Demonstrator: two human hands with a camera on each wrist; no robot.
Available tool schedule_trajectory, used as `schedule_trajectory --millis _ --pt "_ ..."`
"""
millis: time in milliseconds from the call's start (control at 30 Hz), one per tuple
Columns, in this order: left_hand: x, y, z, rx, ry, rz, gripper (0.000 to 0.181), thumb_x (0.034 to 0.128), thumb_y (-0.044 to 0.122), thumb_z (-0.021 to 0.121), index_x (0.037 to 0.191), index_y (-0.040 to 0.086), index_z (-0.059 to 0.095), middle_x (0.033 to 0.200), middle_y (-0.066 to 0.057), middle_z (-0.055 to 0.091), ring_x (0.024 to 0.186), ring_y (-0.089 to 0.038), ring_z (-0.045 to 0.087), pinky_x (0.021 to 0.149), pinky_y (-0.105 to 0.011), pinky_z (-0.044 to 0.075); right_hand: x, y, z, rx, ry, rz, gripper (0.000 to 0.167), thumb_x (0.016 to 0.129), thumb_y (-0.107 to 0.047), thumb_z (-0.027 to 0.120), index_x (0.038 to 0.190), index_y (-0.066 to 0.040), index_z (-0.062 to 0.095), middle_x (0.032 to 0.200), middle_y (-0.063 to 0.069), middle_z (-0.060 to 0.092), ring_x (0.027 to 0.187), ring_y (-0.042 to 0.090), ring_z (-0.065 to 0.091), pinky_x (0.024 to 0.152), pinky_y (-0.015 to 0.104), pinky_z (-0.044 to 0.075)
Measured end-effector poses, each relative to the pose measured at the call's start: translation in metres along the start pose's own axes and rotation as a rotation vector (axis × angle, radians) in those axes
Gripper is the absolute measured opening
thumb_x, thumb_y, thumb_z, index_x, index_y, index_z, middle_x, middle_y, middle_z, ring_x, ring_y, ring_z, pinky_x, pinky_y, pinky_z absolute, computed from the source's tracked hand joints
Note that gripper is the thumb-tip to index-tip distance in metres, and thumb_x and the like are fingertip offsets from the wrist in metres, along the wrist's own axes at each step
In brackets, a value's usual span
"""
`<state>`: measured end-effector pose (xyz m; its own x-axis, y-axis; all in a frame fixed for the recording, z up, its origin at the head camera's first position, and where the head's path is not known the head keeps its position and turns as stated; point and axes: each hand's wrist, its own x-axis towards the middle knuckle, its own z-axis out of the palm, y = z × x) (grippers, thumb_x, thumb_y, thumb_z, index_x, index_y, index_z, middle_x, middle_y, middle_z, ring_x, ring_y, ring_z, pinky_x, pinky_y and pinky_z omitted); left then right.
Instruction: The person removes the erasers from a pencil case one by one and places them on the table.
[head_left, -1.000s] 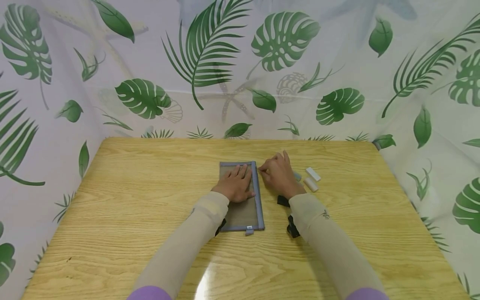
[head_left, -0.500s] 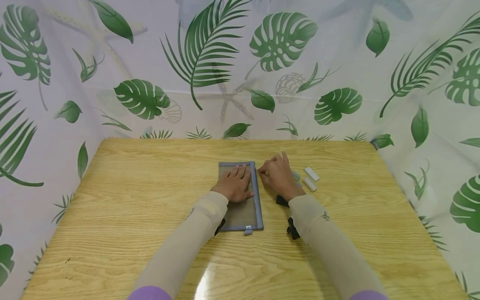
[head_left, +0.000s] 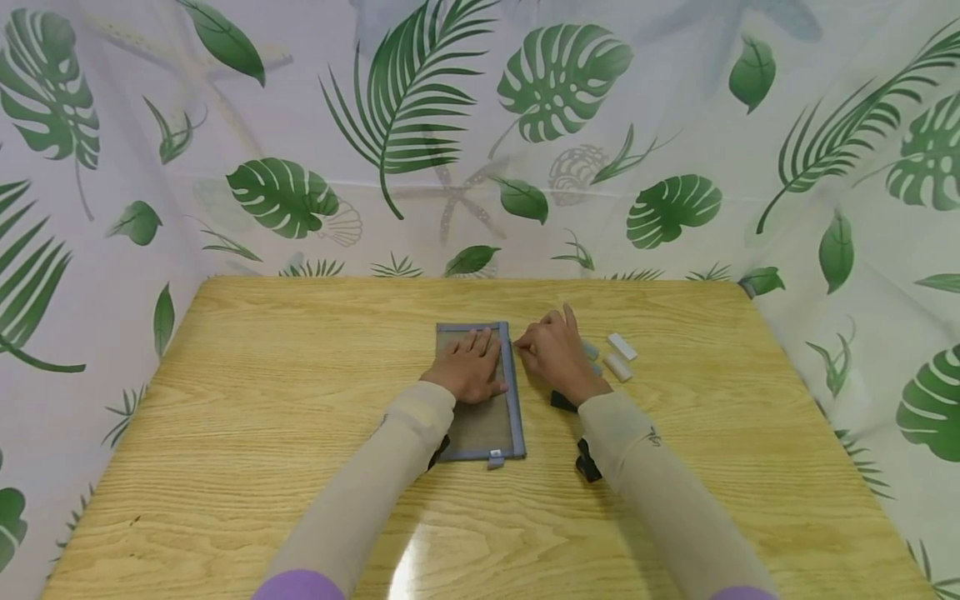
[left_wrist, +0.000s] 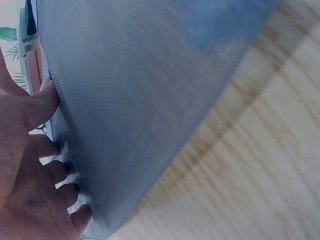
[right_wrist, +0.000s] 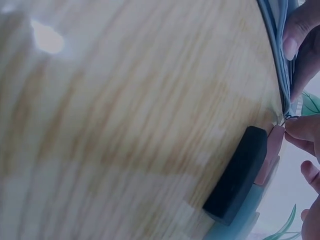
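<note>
A grey mesh zipper pouch (head_left: 480, 429) with a blue-grey border lies flat on the table. My left hand (head_left: 467, 369) rests on it with fingers spread; in the left wrist view, the left fingers (left_wrist: 57, 172) lie along the mesh. At the pouch's upper right edge, my right hand (head_left: 557, 350) pinches something small between thumb and index finger. The right wrist view shows a tiny zipper pull (right_wrist: 288, 117) at those fingertips, beside the pouch's zipped edge (right_wrist: 276, 47). Its details are too small to make out.
Right of my right hand lie a white block (head_left: 622, 347), a beige block (head_left: 618, 367) and a teal block (head_left: 591, 351). A black block (right_wrist: 237, 175) and a pink block (right_wrist: 270, 155) appear in the right wrist view. Leaf-printed cloth (head_left: 450, 192) stands behind the table.
My right hand has shifted very slightly toward me along the pouch's edge, still pinching. The left hand stays on the mesh.
</note>
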<state>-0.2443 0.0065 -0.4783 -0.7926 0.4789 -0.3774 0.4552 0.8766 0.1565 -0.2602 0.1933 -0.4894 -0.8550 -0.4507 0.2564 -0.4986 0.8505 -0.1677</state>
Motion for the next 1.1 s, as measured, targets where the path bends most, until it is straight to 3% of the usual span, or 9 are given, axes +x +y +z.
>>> schedule_trajectory --millis 600,1100 --pt "0.001 0.0 -0.001 -0.019 -0.009 0.0 0.079 0.1059 0.054 0.041 0.165 0.014 0.008 0.17 -0.009 0.0 0.156 -0.028 0.002 0.125 -0.045 0.01 -0.008 -0.003 -0.006 0.015 -0.029 -0.005 0.01 0.091 -0.01 0.077 0.099 -0.011 0.083 0.097 0.002 0.076 0.095 0.027 0.056 0.117 0.068 0.015" --pt "0.001 0.0 0.0 -0.022 -0.006 0.001 0.079 0.1058 0.054 0.041 0.165 0.013 0.009 0.17 -0.009 0.001 0.156 -0.028 0.002 0.125 -0.045 0.01 -0.015 -0.005 -0.005 -0.042 -0.04 -0.027 0.009 0.09 -0.013 0.079 0.097 -0.012 0.084 0.095 0.002 0.076 0.093 0.027 0.055 0.116 0.068 0.017"
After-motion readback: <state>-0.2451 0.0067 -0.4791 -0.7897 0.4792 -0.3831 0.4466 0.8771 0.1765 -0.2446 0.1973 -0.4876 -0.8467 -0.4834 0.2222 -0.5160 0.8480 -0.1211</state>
